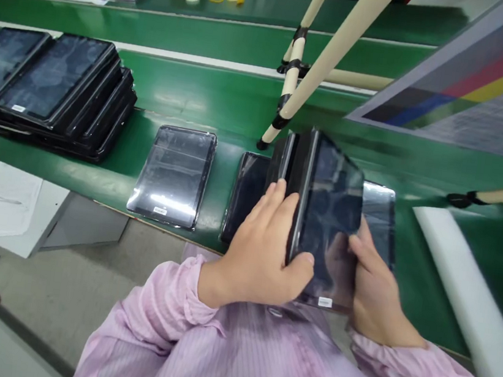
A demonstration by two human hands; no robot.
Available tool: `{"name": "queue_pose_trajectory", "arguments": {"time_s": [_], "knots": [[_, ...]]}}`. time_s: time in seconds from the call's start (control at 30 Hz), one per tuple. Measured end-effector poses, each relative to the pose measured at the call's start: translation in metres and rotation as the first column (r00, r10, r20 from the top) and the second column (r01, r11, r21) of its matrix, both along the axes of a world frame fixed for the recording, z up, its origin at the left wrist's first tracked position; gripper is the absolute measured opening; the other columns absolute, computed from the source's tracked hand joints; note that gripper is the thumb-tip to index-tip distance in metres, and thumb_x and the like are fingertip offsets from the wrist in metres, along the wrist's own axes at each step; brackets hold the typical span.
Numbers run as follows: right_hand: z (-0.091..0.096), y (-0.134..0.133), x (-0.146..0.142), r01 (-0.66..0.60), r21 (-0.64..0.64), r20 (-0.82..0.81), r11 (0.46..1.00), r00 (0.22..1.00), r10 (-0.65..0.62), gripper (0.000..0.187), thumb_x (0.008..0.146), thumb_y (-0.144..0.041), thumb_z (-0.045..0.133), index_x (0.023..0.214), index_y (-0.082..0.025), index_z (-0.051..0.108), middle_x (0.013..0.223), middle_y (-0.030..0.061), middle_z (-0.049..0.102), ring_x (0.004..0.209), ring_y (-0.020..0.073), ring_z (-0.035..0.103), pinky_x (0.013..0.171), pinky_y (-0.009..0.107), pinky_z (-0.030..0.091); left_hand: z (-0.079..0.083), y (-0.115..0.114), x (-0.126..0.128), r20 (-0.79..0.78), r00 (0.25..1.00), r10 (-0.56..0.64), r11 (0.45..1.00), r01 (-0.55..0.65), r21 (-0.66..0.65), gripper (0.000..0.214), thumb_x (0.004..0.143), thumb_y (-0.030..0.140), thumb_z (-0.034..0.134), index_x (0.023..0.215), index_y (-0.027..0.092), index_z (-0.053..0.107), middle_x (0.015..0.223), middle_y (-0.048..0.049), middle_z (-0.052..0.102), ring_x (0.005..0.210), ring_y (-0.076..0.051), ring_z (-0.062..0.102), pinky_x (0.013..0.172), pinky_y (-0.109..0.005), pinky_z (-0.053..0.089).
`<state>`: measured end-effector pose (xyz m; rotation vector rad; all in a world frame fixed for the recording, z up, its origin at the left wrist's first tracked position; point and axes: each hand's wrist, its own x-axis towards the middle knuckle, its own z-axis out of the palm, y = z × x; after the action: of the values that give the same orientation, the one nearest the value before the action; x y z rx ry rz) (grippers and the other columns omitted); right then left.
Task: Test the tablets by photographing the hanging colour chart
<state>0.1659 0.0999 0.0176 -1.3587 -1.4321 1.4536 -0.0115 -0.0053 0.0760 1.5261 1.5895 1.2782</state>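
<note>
In the head view, the person's two hands hold a dark tablet in front of the body, above the near edge of the green table (219, 190). The left hand (266, 252) has its fingers stretched along the left edge, with the thumb bent over the screen side; the right hand (376, 279) seems to pinch the opposite edge between thumb and fingers. To do this holding well, I think one should press only on the edges, keep both sides equally supported, and tilt slowly, because such a glossy face may slip or take finger marks. Care is also needed near the dark pieces (281, 155) just beside the left fingers; whether they are held too, I cannot tell. The held tablet (332, 224) is tilted, thin and rectangular, with a black border, cloudy reflections on its screen and a small white label (325, 302) close to the lower edge.
</note>
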Motion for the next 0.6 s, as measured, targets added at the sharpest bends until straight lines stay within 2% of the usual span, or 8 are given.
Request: {"name": "queue_pose_trajectory", "arguments": {"time_s": [0.1, 0.2, 0.27, 0.33, 0.43, 0.5, 0.6], "knots": [[0.021, -0.007, -0.013, 0.041, -0.201, -0.201, 0.979, 0.976, -0.082, 0.083, 0.081, -0.043, 0.072, 0.156, -0.041, 0.038, 0.157, 0.0036, 0.046, 0.136, 0.0265, 0.056, 0.109, 0.041, 0.049, -0.008, -0.011, -0.013, 0.046, 0.998, 0.038, 0.997, -0.041, 0.063, 0.074, 0.090, 0.033, 0.056, 0.156, 0.018, 0.028, 0.170, -0.0164, 0.018, 0.157, -0.032, 0.017, 0.127, -0.055, 0.020], [0.027, -0.005, -0.026, 0.030, -0.251, -0.236, 0.967, 0.967, -0.092, 0.094, 0.077, -0.040, 0.077, 0.159, -0.038, 0.032, 0.151, 0.0076, 0.053, 0.131, 0.0271, 0.060, 0.104, 0.044, 0.052, -0.029, -0.018, -0.029, 0.134, 0.987, 0.091, 0.987, -0.107, 0.122, 0.068, 0.095, 0.041, 0.056, 0.156, 0.023, 0.031, 0.170, -0.0138, 0.019, 0.157, -0.031, 0.019, 0.127, -0.053, 0.019], [0.020, 0.001, -0.030, 0.009, -0.233, -0.232, 0.973, 0.971, -0.065, 0.099, 0.074, -0.043, 0.078, 0.160, -0.035, 0.029, 0.152, 0.0083, 0.052, 0.133, 0.0261, 0.058, 0.107, 0.045, 0.050, -0.049, -0.017, -0.036, 0.196, 0.975, 0.107, 0.984, -0.132, 0.122, 0.066, 0.097, 0.044, 0.056, 0.156, 0.024, 0.033, 0.170, -0.0130, 0.018, 0.157, -0.029, 0.019, 0.127, -0.050, 0.019], [0.007, 0.007, -0.029, -0.042, -0.166, -0.223, 0.985, 0.975, 0.004, 0.098, 0.075, -0.046, 0.076, 0.159, -0.033, 0.029, 0.159, 0.0073, 0.044, 0.139, 0.0245, 0.052, 0.112, 0.046, 0.046, -0.069, -0.013, -0.039, 0.225, 0.968, 0.114, 0.986, -0.138, 0.092, 0.066, 0.098, 0.047, 0.055, 0.156, 0.023, 0.034, 0.170, -0.0141, 0.019, 0.157, -0.028, 0.019, 0.127, -0.048, 0.018], [-0.010, 0.011, -0.022, -0.078, -0.071, -0.196, 0.994, 0.979, 0.063, 0.090, 0.080, -0.048, 0.072, 0.159, -0.034, 0.029, 0.166, 0.0040, 0.030, 0.150, 0.0219, 0.037, 0.120, 0.046, 0.037, -0.089, -0.007, -0.042, 0.171, 0.980, 0.101, 0.995, -0.101, -0.005, 0.067, 0.100, 0.051, 0.049, 0.157, 0.020, 0.034, 0.169, -0.0160, 0.022, 0.157, -0.026, 0.019, 0.128, -0.046, 0.017], [-0.014, 0.010, -0.015, -0.053, -0.058, -0.199, 0.997, 0.979, 0.040, 0.088, 0.083, -0.048, 0.071, 0.159, -0.035, 0.029, 0.168, 0.0022, 0.024, 0.154, 0.0212, 0.028, 0.124, 0.045, 0.030, -0.089, -0.005, -0.045, 0.069, 0.995, 0.076, 0.993, -0.069, -0.099, 0.066, 0.102, 0.052, 0.041, 0.158, 0.018, 0.032, 0.169, -0.0155, 0.022, 0.158, -0.025, 0.015, 0.128, -0.047, 0.015], [-0.008, 0.010, 0.004, 0.015, -0.074, -0.232, 0.997, 0.972, -0.032, 0.089, 0.080, -0.045, 0.073, 0.158, -0.034, 0.033, 0.169, 0.0008, 0.022, 0.157, 0.0223, 0.022, 0.127, 0.044, 0.024, -0.068, 0.001, -0.050, -0.207, 0.977, 0.047, 0.960, -0.102, -0.262, 0.063, 0.104, 0.048, 0.034, 0.157, 0.014, 0.035, 0.166, -0.0148, 0.028, 0.158, -0.029, 0.012, 0.127, -0.054, 0.013]]}}
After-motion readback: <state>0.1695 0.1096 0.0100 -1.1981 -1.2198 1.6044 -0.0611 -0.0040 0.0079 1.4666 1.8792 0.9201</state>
